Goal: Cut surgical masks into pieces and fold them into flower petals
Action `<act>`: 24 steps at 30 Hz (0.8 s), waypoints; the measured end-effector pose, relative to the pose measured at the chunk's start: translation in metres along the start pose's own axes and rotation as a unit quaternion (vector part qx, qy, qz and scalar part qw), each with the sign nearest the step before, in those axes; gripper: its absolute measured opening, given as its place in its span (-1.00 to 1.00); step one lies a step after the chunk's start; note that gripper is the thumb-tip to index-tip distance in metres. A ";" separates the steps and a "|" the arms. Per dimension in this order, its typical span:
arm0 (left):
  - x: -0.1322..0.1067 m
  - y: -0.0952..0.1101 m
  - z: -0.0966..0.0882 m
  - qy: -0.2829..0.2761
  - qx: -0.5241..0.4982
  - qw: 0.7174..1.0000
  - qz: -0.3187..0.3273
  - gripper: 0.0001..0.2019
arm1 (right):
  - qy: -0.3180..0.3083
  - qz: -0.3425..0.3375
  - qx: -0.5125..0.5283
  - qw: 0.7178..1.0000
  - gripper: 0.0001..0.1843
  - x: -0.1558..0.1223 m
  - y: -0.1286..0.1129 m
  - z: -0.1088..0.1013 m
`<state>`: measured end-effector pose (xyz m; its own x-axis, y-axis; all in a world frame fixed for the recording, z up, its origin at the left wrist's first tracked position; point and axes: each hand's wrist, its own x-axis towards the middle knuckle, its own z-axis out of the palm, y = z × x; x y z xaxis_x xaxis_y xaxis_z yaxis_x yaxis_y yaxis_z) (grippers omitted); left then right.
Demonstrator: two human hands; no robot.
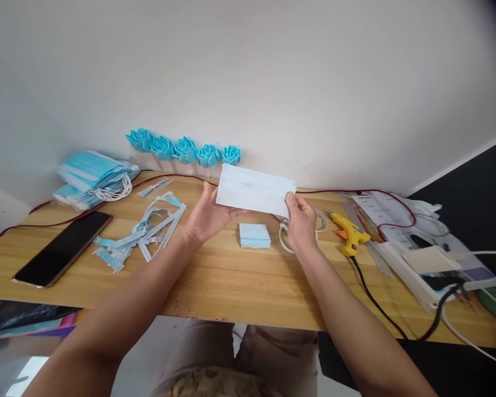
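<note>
A flat white sheet of mask fabric [254, 190] is held up over the wooden table [231, 281], one end in each hand. My left hand [206, 215] grips its left end with the fingers under it. My right hand [301, 220] pinches the right end between thumb and fingers. Below the sheet lies a small folded light-blue stack [254, 235]. A pair of scissors [284, 234] with white handles lies partly hidden behind my right hand.
Several blue fabric roses [184, 149] lean on the wall. A pile of blue masks [93, 179] sits far left, cut strips [143, 231] and a black phone [62, 248] nearer. A yellow glue gun [349, 231], cables and papers [417, 242] crowd the right.
</note>
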<state>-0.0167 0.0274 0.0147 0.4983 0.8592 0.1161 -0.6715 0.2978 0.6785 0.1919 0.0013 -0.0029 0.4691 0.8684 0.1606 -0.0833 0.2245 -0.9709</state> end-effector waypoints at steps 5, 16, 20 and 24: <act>-0.004 -0.021 0.002 0.005 0.007 0.999 -0.039 -0.66 | -0.009 -0.011 0.002 1.000 -0.65 -0.003 0.002 0.004; 0.000 -0.017 -0.003 0.166 0.122 0.977 0.045 -0.61 | -0.287 0.088 -0.001 0.954 -0.47 -0.011 -0.002 0.001; -0.006 -0.015 -0.004 0.080 0.261 0.962 -0.016 -0.64 | -0.341 0.128 0.032 0.931 -0.32 -0.009 -0.007 -0.004; -0.008 -0.017 0.001 0.047 0.325 0.943 -0.053 -0.66 | -0.343 0.097 -0.048 0.933 -0.47 -0.013 -0.002 -0.001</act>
<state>-0.0082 0.0153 0.0027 0.4726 0.8810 -0.0213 -0.1277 0.0924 0.9875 0.1870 -0.0114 -0.0033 -0.2230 0.9745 0.0245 -0.0137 0.0219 -0.9997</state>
